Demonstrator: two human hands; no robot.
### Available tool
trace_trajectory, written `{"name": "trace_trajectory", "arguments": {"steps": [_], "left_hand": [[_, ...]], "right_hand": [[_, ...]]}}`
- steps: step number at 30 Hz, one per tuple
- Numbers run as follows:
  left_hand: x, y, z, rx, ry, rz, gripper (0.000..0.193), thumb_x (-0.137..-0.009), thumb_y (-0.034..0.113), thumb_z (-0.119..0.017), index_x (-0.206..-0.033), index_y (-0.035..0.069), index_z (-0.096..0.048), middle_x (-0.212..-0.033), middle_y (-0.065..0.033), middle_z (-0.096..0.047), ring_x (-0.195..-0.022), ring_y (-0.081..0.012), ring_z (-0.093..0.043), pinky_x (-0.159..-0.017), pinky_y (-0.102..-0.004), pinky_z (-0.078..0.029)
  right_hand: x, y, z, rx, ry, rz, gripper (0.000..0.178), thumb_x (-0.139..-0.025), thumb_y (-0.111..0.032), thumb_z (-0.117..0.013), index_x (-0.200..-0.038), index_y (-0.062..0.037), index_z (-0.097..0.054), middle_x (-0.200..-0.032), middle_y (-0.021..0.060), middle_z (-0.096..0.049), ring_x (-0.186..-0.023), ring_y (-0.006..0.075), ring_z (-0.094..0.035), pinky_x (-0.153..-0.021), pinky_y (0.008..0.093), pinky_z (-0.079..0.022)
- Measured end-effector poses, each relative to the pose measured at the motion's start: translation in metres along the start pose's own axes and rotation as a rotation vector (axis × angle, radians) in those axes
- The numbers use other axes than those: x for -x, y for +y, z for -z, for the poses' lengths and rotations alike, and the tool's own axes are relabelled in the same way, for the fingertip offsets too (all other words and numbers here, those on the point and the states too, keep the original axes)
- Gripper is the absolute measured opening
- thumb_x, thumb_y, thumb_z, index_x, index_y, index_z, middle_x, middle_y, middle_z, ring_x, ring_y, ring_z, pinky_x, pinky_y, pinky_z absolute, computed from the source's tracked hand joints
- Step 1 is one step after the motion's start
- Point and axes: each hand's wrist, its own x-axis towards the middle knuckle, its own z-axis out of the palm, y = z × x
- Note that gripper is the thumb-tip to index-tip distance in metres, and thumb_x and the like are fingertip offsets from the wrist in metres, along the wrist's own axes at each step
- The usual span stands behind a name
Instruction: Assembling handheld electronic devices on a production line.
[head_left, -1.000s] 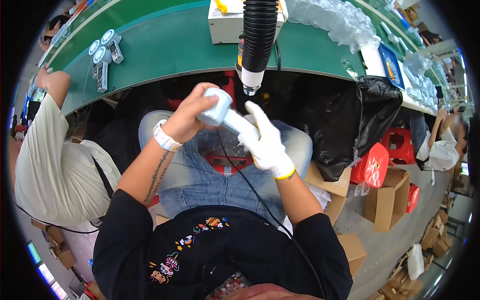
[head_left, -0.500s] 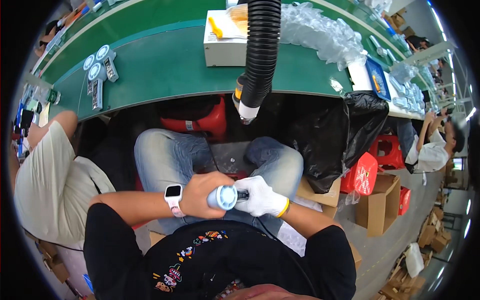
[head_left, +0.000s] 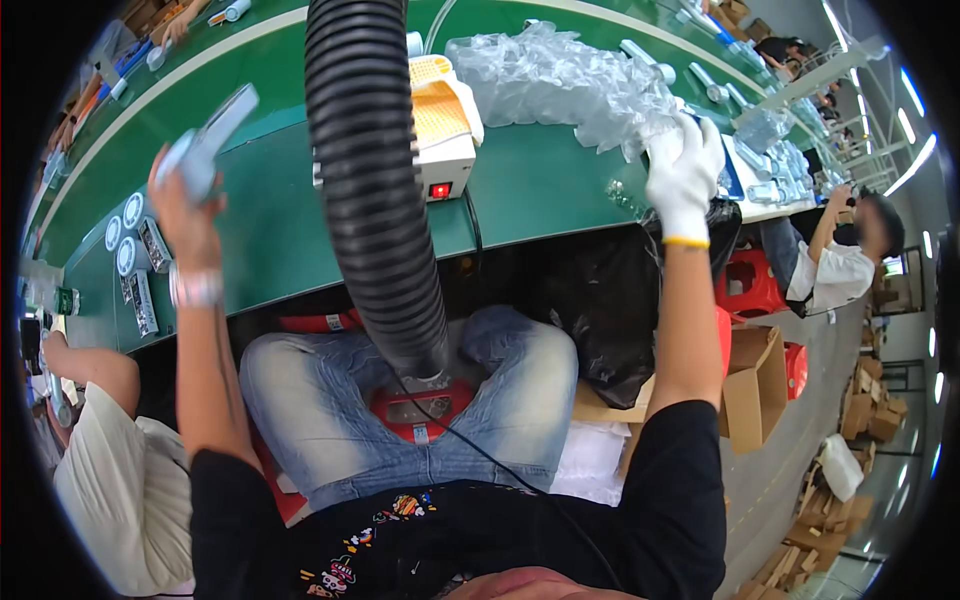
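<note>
The bare left hand (head_left: 183,200) grips a pale grey handheld device (head_left: 208,140), long axis tilted up-right over the green table (head_left: 280,230). The white-gloved right hand (head_left: 683,170) pinches the heap of clear plastic bags (head_left: 560,80) at its right end.

Seen from above, a seated person in jeans raises both arms over a green workbench (head_left: 280,230). The bare left hand (head_left: 185,195) grips a pale grey handheld device (head_left: 210,140), while the white-gloved right hand (head_left: 683,170) touches a heap of clear plastic bags (head_left: 560,80). Between the 2 arms, a ribbed black hose (head_left: 370,180) hangs in front of a white box with a red light (head_left: 445,150); a co-worker in a white shirt (head_left: 835,270) sits at far right.
</note>
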Motion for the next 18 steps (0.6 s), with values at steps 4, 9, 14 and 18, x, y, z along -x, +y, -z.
{"name": "trace_trajectory", "arguments": {"steps": [4, 9, 14, 18], "left_hand": [[-0.167, -0.128, 0.001, -0.886, -0.170, -0.438, 0.057, -0.097, 0.044, -0.069, -0.144, 0.014, -0.058, -0.135, -0.0196, -0.065, -0.115, -0.0361, -0.067, -0.093, -0.0418, -0.057], [-0.128, -0.134, -0.050, -1.342, -0.083, -0.494, 0.061, -0.091, 0.035, -0.074, -0.145, 0.011, -0.057, -0.150, -0.0283, -0.051, -0.125, -0.0465, -0.060, -0.108, -0.0505, -0.048], [0.087, 0.018, -0.048, -0.130, -0.221, -0.113, 0.045, -0.104, 0.036, -0.064, -0.130, 0.000, -0.059, -0.125, -0.0167, -0.069, -0.115, -0.0284, -0.068, -0.101, -0.0399, -0.054], [0.256, 0.058, -0.037, 0.583, -0.252, 0.799, 0.063, -0.111, 0.056, -0.035, -0.144, 0.006, -0.053, -0.142, -0.0178, -0.063, -0.132, -0.0285, -0.059, -0.109, -0.0450, -0.049]], "right_hand": [[-0.018, 0.075, -0.034, 0.111, -0.259, 0.236, 0.030, -0.090, -0.028, -0.072, -0.114, -0.0095, -0.075, -0.118, 0.0193, -0.070, -0.114, 0.0382, -0.063, -0.101, 0.0468, -0.050], [0.020, 0.071, 0.006, -0.703, -0.495, -0.479, 0.029, -0.096, -0.014, -0.068, -0.122, -0.0027, -0.073, -0.131, 0.0227, -0.065, -0.121, 0.0353, -0.065, -0.107, 0.0392, -0.049], [0.095, -0.093, 0.129, -1.209, -0.118, -0.236, 0.020, -0.094, 0.004, -0.065, -0.114, 0.0039, -0.064, -0.117, 0.0243, -0.068, -0.107, 0.0334, -0.068, -0.097, 0.0456, -0.055], [0.145, -0.234, 0.152, -1.447, -0.707, -0.664, 0.075, -0.077, 0.002, -0.085, -0.143, 0.0004, -0.049, -0.117, 0.0129, -0.071, -0.106, 0.0220, -0.070, -0.096, 0.0371, -0.057]]}}
